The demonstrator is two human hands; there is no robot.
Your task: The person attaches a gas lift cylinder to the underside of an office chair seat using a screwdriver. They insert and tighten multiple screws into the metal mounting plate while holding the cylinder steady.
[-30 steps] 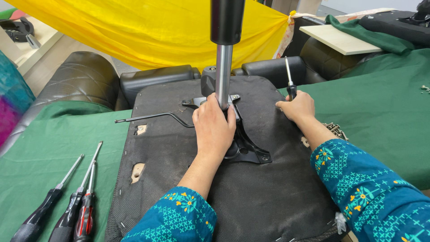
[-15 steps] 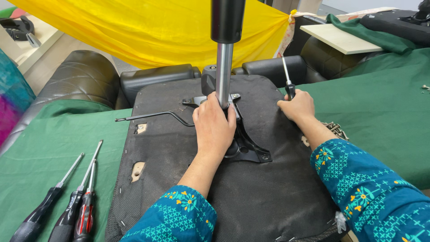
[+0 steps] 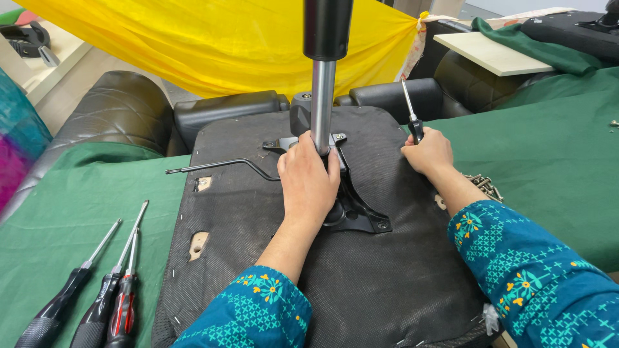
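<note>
The left hand is clenched around the base of the gas cylinder, which stands upright in the black mechanism plate on the upturned seat. The right hand, just right of that grip, grasps a screwdriver with its tip pointing up, off any screw. The plate lies flat against the seat and the cylinder is seated in it; loose screws beside the right wrist suggest fastening remains, and three spare screwdrivers lie untouched on the bench, far left.
</note>
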